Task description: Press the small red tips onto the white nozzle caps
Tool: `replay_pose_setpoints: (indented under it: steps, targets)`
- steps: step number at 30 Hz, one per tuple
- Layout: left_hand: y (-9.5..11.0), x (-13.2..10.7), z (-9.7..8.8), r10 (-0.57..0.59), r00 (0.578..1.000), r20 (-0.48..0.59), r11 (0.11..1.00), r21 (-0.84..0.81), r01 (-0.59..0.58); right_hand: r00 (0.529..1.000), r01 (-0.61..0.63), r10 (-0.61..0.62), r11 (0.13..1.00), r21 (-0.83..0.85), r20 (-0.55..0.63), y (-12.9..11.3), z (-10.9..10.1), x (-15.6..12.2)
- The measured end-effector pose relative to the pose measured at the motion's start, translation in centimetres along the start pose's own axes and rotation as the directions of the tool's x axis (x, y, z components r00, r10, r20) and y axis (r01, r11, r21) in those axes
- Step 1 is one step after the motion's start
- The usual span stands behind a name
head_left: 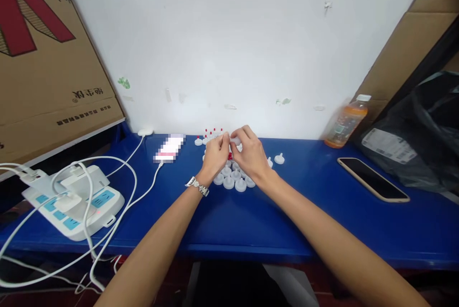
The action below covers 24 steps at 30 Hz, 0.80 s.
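Both hands meet above a cluster of small white plastic caps [233, 180] on a blue table [308, 211]. My left hand [215, 154], with a metal watch on its wrist, has its fingers pinched together near a small red piece [230, 156]. My right hand [249, 151] pinches a small white cap [235, 140] at its fingertips, touching the left fingers. Behind the hands stands a row of white caps with red tips [211, 133]. Two single caps [279, 158] lie just right of my right hand.
A white power strip [77, 202] with plugs and white cables sits at the left. A phone [170, 148] lies charging near the wall. A second phone [373, 179], an orange drink bottle [346, 123] and a black bag [423, 135] are at the right. Cardboard boxes [43, 58] flank the wall.
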<state>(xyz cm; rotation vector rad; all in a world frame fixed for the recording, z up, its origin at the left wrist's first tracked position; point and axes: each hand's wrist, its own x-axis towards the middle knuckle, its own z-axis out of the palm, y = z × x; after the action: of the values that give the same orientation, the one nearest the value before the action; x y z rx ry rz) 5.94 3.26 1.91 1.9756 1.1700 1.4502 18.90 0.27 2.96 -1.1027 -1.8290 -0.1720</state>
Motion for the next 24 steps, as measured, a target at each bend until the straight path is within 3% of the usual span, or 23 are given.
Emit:
replay_pose_setpoints:
  steps: [3, 4, 6, 8, 10, 12, 18, 21, 24]
  targets:
    - [-1.0, 0.5, -1.2, -0.179, 0.978, -0.111, 0.978, -0.132, 0.164, 0.997, -0.061, 0.058, 0.997, -0.055, -0.053, 1.2, -0.7, 0.0]
    - [-1.4, 0.7, -1.7, -0.185, 0.976, -0.114, 0.979, -0.108, 0.173, 0.993, -0.095, 0.090, 0.994, -0.062, -0.079, 1.6, -0.9, -0.1]
    - [-2.2, 0.8, -2.7, -0.084, 0.996, -0.024, 0.994, 0.070, 0.085, 0.986, -0.141, 0.134, 0.988, -0.068, -0.101, 2.3, -1.2, -0.2]
    - [-2.8, 0.7, -3.1, 0.046, 0.988, 0.147, 0.955, 0.283, -0.086, 0.986, -0.152, 0.147, 0.986, -0.068, -0.076, 2.6, -1.2, -0.4]
    - [-3.1, 0.5, -3.1, 0.083, 0.960, 0.268, 0.882, 0.428, -0.196, 0.988, -0.154, 0.152, 0.987, -0.054, -0.029, 2.6, -1.0, -0.6]
    - [-3.2, 0.4, -3.0, 0.054, 0.950, 0.307, 0.845, 0.494, -0.207, 0.987, -0.161, 0.161, 0.987, -0.019, 0.016, 2.7, -0.8, -0.9]
    - [-3.7, 0.9, -5.6, 0.037, 0.966, 0.255, 0.939, 0.322, -0.121, 0.981, -0.194, 0.190, 0.974, 0.113, 0.043, 1.8, -0.8, -1.0]
    - [-3.8, 1.1, -7.3, -0.015, 0.984, 0.178, 0.955, 0.295, -0.039, 0.959, -0.244, 0.193, 0.935, 0.258, 0.207, 0.1, -0.3, -0.9]
    - [-3.7, 1.1, -8.3, -0.056, 0.989, 0.140, 0.950, 0.312, 0.010, 0.911, -0.262, 0.109, 0.898, 0.354, 0.399, -1.6, 1.3, -0.8]
